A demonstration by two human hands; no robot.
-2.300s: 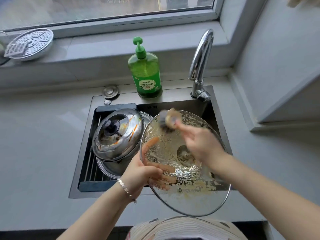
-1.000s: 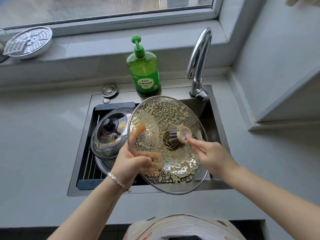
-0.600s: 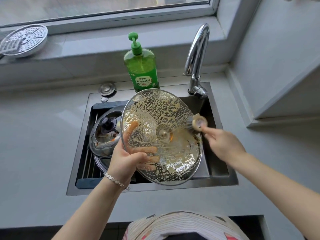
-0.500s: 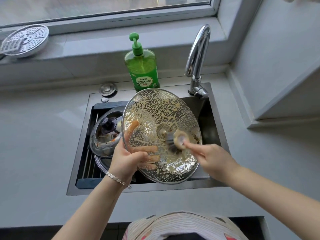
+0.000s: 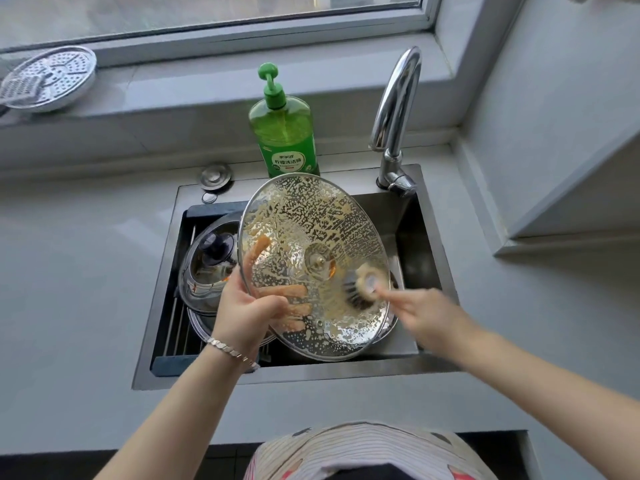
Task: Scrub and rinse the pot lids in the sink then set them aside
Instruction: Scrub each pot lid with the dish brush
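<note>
A large glass pot lid point(image 5: 311, 233), covered in soap foam, is held tilted over the sink point(image 5: 420, 271). My left hand point(image 5: 247, 311) grips its left rim, fingers showing through the glass. My right hand point(image 5: 424, 315) holds a round scrub brush point(image 5: 360, 289) whose bristles press on the lid's lower right part. A steel lid with a dark knob point(image 5: 207, 268) lies in the sink's left side on top of another pot piece, partly hidden behind the glass lid.
A green dish soap bottle point(image 5: 284, 129) stands behind the sink, next to the chrome tap point(image 5: 398, 109). A round metal steamer plate point(image 5: 48, 77) rests on the window sill at the far left. Grey counter point(image 5: 76, 271) surrounds the sink.
The brush has swept around the glass lid, from its centre out to the right rim and back to the lower right. The lid moved up and further over the sink since the earliest frame.
</note>
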